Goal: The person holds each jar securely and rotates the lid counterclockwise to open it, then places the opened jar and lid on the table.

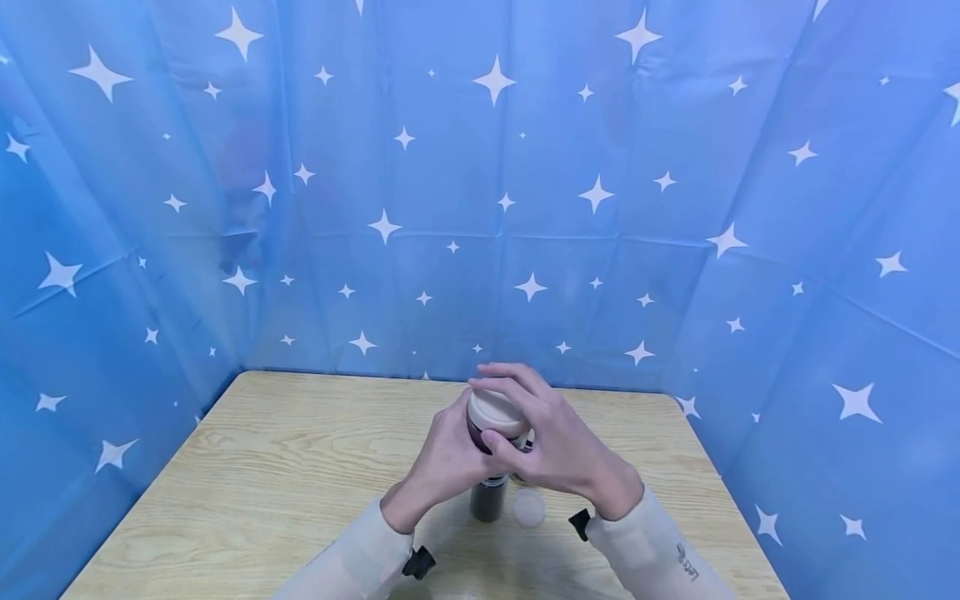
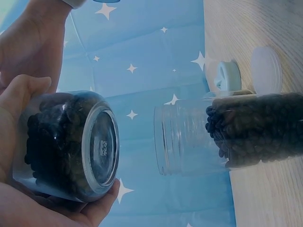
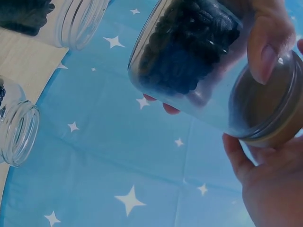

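My left hand (image 1: 450,446) grips a clear jar (image 2: 61,142) partly filled with dark beans, raised above the table. Its fingers wrap the jar's side, and the round base shows in the left wrist view. On the jar's top sits a pale lid (image 1: 495,412), which my right hand (image 1: 558,437) grips at the rim with thumb and fingers. In the right wrist view the lid (image 3: 289,109) is against the jar's mouth; whether it is loose, I cannot tell. Below the hands stands an uncovered taller clear jar (image 2: 260,127) holding similar beans.
A translucent round disc (image 1: 529,507) lies on the wooden table (image 1: 300,467) beside the standing jar. Near it is a pale green lid with a loop (image 2: 229,75). Another uncovered jar (image 3: 21,132) stands close by. A blue star-patterned curtain (image 1: 450,167) encloses the table.
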Demonstrator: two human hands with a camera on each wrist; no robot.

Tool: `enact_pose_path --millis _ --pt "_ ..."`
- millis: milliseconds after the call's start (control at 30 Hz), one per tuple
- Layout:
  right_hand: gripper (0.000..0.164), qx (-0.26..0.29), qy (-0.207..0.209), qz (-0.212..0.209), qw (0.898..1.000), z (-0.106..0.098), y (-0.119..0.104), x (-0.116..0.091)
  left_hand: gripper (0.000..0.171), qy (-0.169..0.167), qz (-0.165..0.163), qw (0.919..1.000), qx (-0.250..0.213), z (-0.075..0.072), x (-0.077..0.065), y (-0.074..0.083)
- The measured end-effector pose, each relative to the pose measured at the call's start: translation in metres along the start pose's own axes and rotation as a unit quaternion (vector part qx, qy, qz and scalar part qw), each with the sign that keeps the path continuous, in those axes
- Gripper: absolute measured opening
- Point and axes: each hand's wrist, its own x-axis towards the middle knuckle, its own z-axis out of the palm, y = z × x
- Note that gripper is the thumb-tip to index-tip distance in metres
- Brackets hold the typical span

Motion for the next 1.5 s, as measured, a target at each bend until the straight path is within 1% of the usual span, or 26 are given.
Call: enact_pose_path --millis 133,267,500,700,767,1000,1100,1267,1367,1500 --pt "0.062 -0.030 0.019 0.010 0.999 0.002 -0.004 0.000 0.079 0.001 -0.008 1.0000 0.002 -0.001 -0.001 0.000" --pt "0.062 -0.072 0.049 0.027 0.996 0.008 -0.010 0.001 0.075 0.008 -0.011 0.9999 0.009 -0.002 -0.001 0.000" --pt "0.063 -0.154 0.089 0.050 0.983 0.018 -0.019 0.001 0.075 0.024 -0.004 0.9990 0.037 -0.001 -0.002 -0.002" --pt "0.065 -0.200 0.108 0.058 0.972 0.026 -0.023 0.002 0.077 0.026 0.008 0.9990 0.036 -0.001 -0.003 -0.003" --pt "0.063 -0.204 0.107 0.058 0.971 0.027 -0.023 0.002 0.077 0.025 0.013 0.9989 0.039 -0.001 -0.003 -0.003" --pt "0.053 -0.195 0.098 0.054 0.974 0.029 -0.024 0.002 0.075 0.020 -0.004 0.9988 0.045 -0.001 -0.002 -0.001" --pt "0.051 -0.189 0.097 0.050 0.976 0.029 -0.024 0.002 0.074 0.021 -0.002 0.9986 0.048 -0.001 -0.002 -0.001" --pt "0.051 -0.173 0.091 0.045 0.980 0.027 -0.024 0.001 0.073 0.026 0.010 0.9978 0.060 0.000 -0.002 -0.001" --pt "0.051 -0.160 0.086 0.039 0.983 0.025 -0.022 0.001 0.072 0.025 0.006 0.9978 0.062 0.000 -0.002 0.000" --pt "0.049 -0.134 0.079 0.022 0.988 0.022 -0.019 0.002 0.072 0.022 -0.002 0.9984 0.052 -0.001 -0.002 0.001"
